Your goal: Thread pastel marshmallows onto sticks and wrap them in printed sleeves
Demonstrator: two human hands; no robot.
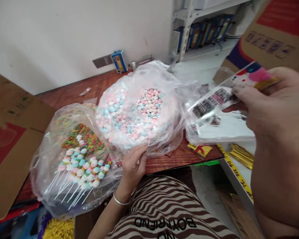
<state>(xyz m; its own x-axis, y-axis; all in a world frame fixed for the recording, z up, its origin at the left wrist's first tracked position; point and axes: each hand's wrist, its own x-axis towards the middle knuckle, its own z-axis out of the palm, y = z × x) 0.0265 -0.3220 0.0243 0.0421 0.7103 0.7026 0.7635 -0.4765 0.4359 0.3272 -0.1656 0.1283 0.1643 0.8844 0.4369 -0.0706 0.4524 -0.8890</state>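
My left hand (134, 162), a bangle on its wrist, is closed at the near edge of a large clear plastic bag (174, 132). Inside that bag are many pink, blue and white candy balls (150, 103), which look like small marshmallows. At the right, raised above the table, my right hand (271, 96) pinches a printed packet (211, 99) with barcode labels and a pink and blue picture. Left of my left hand, candy skewers (87, 167) on white sticks lie on another clear bag (45, 166), beside small orange and green ring-shaped pieces (87, 136).
Cardboard boxes stand at the left (17, 142) and upper right (276, 43). Under the packet is a clear plastic tray (229, 134). Gold twist ties (241, 155) lie near the yellow tape. A blue box (119, 61) stands by the wall, and white shelving (186, 30) is behind.
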